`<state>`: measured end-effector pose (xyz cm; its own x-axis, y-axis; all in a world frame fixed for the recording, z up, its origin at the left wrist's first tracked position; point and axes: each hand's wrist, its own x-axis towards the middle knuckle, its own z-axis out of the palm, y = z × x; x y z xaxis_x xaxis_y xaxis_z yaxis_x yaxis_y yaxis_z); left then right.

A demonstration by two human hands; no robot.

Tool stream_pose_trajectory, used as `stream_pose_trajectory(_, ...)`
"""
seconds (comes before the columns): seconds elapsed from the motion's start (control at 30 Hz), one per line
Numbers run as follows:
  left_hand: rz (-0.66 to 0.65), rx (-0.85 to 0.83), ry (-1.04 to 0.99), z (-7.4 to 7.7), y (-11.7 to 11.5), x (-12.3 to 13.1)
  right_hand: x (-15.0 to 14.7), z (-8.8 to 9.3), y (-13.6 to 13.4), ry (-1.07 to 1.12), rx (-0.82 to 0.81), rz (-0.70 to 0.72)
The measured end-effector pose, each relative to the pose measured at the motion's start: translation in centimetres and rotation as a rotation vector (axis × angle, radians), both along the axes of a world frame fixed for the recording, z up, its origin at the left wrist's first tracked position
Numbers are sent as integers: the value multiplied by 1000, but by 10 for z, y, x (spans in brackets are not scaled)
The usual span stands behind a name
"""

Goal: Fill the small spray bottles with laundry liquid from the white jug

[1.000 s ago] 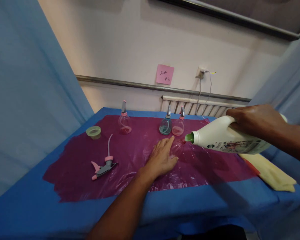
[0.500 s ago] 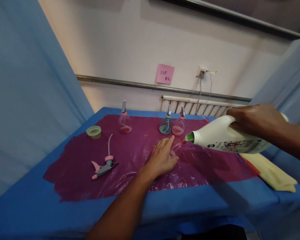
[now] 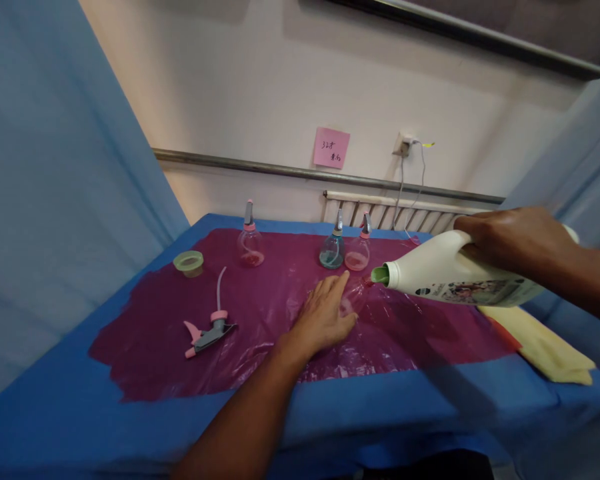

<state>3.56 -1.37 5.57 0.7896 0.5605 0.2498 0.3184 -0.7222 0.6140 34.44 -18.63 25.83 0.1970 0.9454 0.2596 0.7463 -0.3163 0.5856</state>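
Note:
My right hand (image 3: pixel 517 243) grips a white jug (image 3: pixel 450 273) with a green spout, tipped on its side so the spout points left. Just under the spout stands a small clear bottle (image 3: pixel 353 297) without a top, and pink liquid shows at its mouth. My left hand (image 3: pixel 325 313) is wrapped round that clear bottle on the purple plastic sheet (image 3: pixel 260 313). A pink and grey spray head (image 3: pixel 207 333) with its tube lies loose to the left.
Three capped spray bottles (image 3: pixel 250 240) (image 3: pixel 333 250) (image 3: pixel 357 252) stand at the back of the blue-covered table (image 3: pixel 380 407). A green cap (image 3: pixel 189 263) sits at back left. Yellow cloth (image 3: pixel 545 347) lies at right. Blue curtains hang on both sides.

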Motion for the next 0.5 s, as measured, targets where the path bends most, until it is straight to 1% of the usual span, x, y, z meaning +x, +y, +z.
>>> stream_pose_trajectory(0.17, -4, 11, -20, -1, 1, 0, -1, 0, 0, 36, 34, 45)
stream_pose_trajectory(0.5, -1, -13, -9, 0, 0, 0, -5, 3, 1, 67, 35, 36)
